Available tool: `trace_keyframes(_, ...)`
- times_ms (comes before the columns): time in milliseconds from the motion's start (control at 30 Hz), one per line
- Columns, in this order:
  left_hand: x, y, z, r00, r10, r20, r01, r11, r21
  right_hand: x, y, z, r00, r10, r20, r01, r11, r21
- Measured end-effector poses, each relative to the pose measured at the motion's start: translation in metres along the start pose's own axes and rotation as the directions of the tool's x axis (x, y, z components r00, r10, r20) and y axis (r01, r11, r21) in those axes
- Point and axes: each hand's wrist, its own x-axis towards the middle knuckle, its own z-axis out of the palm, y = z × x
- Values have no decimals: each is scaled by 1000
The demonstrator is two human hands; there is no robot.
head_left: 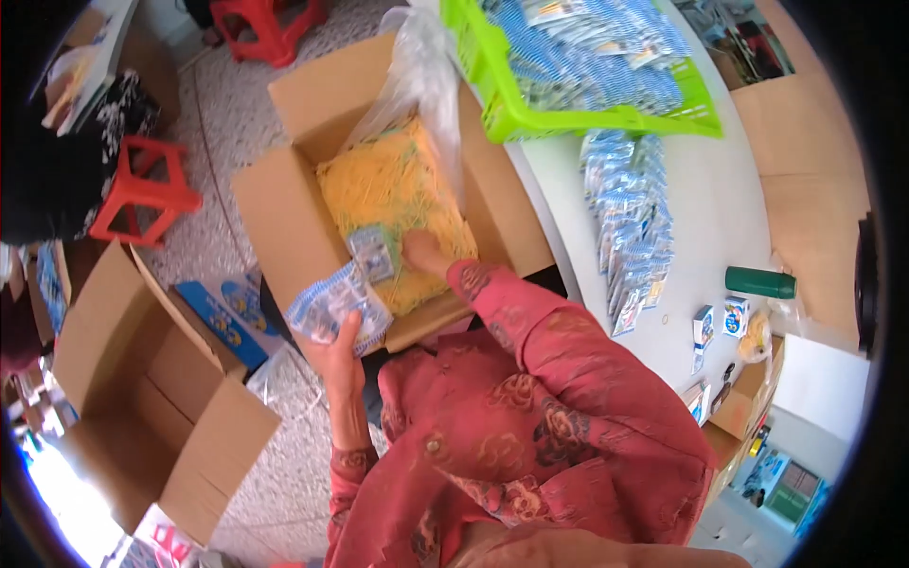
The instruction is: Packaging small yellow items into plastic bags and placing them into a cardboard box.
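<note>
My left hand (339, 352) is closed on several blue-and-white plastic packets (327, 301), thumb on top, at the near left edge of an open cardboard box (511, 222). Inside the box is a mass of thin orange-yellow strands (374, 175), greenish in places, which may be rubber bands. My right hand (423, 253) reaches down into these strands, and its fingertips are hidden. Just left of it, a small stack of blue-and-white packets (372, 252) lies on the strands. Clear plastic film (417, 85) hangs over the box's far side.
On the white table (559, 199) at right are a green basket (530, 118) full of packets, a long overlapping row of packets (630, 222) and a dark green cylinder (760, 282). Red stools (151, 189) and another open cardboard box (142, 379) stand on the left floor.
</note>
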Motion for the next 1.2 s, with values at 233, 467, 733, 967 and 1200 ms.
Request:
trace_keyframes(233, 5, -1, 11, 998, 56, 40, -58, 998, 33, -11, -8, -22, 987, 139, -80, -137, 990, 27)
trace_keyframes(467, -7, 19, 28, 999, 42, 18, -42, 999, -6, -15, -21, -24, 994, 12, -106, -18, 999, -50)
trace_keyframes(733, -7, 23, 27, 997, 38, 65, -37, 999, -22, -11, -21, -6, 980, 193, -56, -186, 977, 102)
trace_keyframes(967, -11, 22, 27, 996, 35, 77, -32, 999, -38, -6, -3, -8, 993, 75, -96, -54, 978, 204)
trace_keyframes(1200, -18, 21, 31, 994, 26, 109, -25, 1000, -9, 10, 62, -11, 861, -164, 482, -283, 634, 720)
